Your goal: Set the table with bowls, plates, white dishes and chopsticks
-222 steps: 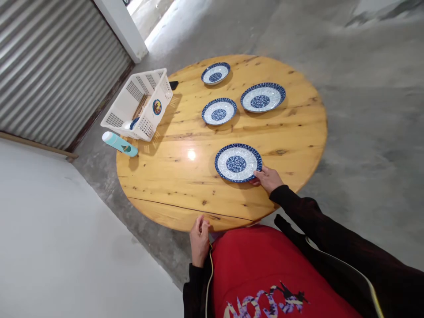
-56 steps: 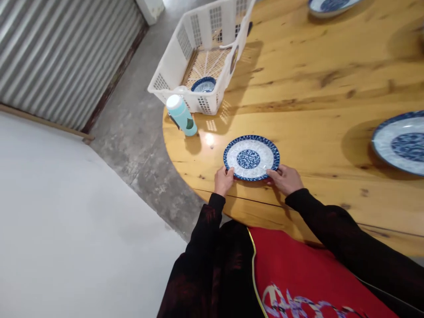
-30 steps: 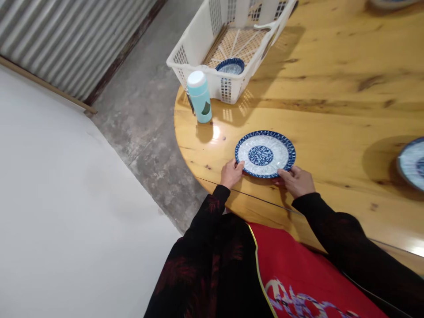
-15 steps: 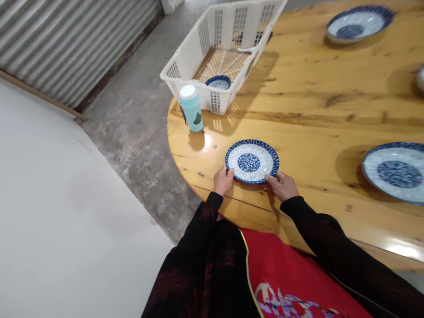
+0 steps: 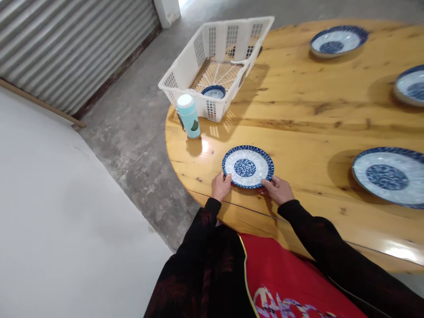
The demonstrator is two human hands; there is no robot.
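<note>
Looks like the blue plate (image 5: 247,167) is being settled at the surface's (image 5: 298,110) near edge, its rim being pinched at 8 o'clock by the left hand (image 5: 220,187) and 5 by the right hand (image 5: 278,191), so an even release of both grips is probably being called for next.

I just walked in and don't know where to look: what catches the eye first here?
The left hand and right hand hold a small blue-and-white plate by its near rim, at the near edge of a round wooden table. Behind it, at the table's left edge, a teal bottle stands by a white plastic basket with a small blue bowl inside. A larger matching plate lies to the right.
</note>
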